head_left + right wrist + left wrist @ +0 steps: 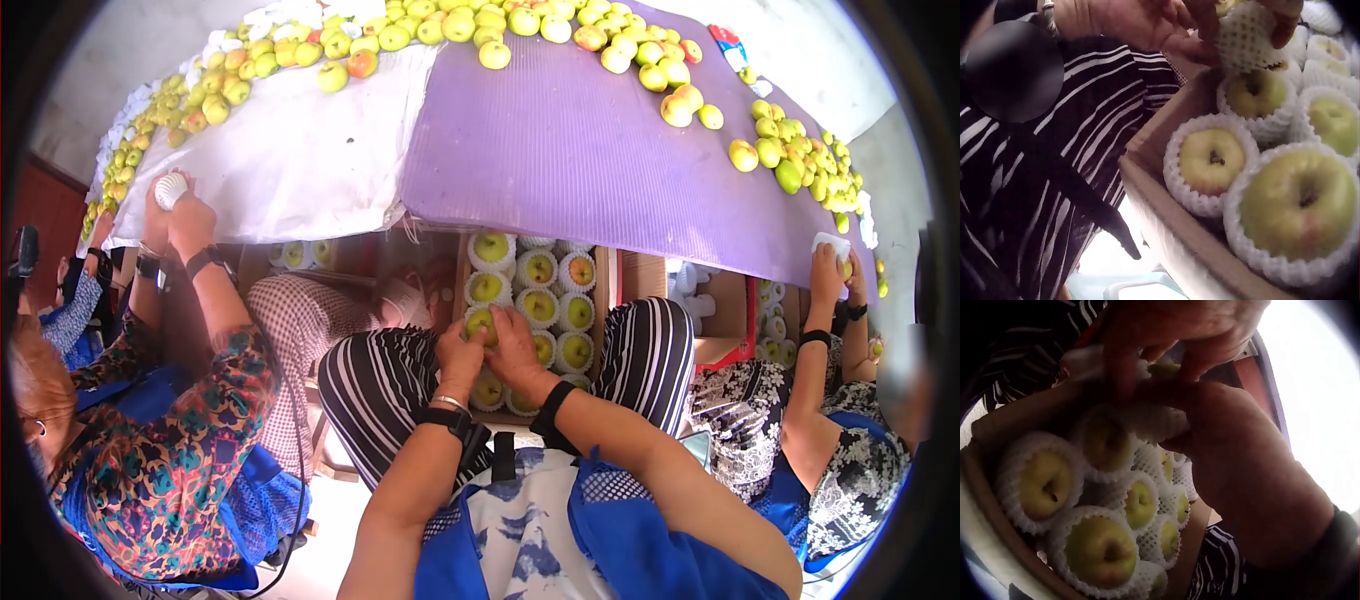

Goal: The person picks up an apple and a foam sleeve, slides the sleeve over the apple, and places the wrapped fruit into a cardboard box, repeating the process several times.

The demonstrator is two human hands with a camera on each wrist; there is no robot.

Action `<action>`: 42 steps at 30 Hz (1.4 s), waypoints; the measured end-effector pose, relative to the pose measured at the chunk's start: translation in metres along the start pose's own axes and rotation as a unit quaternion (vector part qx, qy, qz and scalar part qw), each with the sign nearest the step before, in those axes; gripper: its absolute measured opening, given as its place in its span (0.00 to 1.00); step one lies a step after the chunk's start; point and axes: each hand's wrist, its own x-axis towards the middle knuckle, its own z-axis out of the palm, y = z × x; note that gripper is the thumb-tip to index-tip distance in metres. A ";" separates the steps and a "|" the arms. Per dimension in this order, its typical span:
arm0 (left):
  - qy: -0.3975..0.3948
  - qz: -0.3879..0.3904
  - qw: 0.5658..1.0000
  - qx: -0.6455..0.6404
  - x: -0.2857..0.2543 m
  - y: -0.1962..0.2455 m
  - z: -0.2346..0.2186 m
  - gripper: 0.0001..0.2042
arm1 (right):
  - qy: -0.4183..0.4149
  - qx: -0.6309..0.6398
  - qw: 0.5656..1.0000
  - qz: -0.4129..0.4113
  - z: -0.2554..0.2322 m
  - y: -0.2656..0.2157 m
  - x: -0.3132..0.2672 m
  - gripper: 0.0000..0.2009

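Note:
In the head view my left hand (459, 362) and right hand (518, 352) meet over a carton of apples, holding one green apple (481, 325) between them. A white foam net (1244, 39) wraps this apple in the right wrist view, with fingers of my right hand on both sides of it. My left hand (1141, 24) reaches in from the side there, its fingertips right at the net. From the left wrist, my right hand (1241, 456) covers much of the held apple. Beneath the hands, netted apples (540, 268) sit in rows inside the cardboard carton (1166, 206).
A sloping table with a purple sheet (560, 150) and a white sheet (310, 150) stands ahead, loose apples (460, 25) heaped along its far side. A person on the left holds a white foam-netted item (171, 190). Another person (830, 430) works at the right, near an open box (725, 320).

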 end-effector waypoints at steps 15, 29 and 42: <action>0.023 -0.067 0.997 -0.038 0.001 -0.011 0.007 0.21 | -0.012 0.029 0.999 -0.012 0.011 0.016 -0.003 0.38; 0.026 -0.133 0.983 -0.123 0.010 -0.035 0.015 0.23 | -0.035 0.051 0.998 0.031 0.010 0.015 -0.005 0.41; 0.088 -0.205 0.947 -0.231 0.003 -0.016 0.008 0.19 | -0.054 0.040 0.998 0.013 0.007 0.025 -0.007 0.46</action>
